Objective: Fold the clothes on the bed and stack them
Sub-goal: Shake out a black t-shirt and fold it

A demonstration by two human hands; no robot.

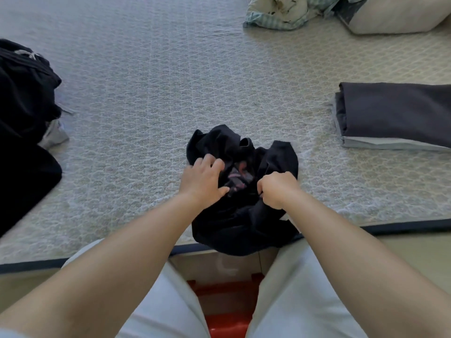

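A crumpled black garment [244,215] with a pink print lies at the near edge of the bed [158,93], partly hanging over it. My left hand [203,180] rests on its left side with fingers spread and slightly bent into the cloth. My right hand [277,189] grips a bunch of the fabric in a fist. A folded stack [393,115], dark grey on top and light grey below, lies at the right. A heap of unfolded black clothes [24,106] sits at the left edge.
A patterned pillow and bedding [288,11] and a beige cushion [400,15] lie at the far right corner. The bed has a dark border [402,228] along its near edge. A red stool [227,306] shows between my legs.
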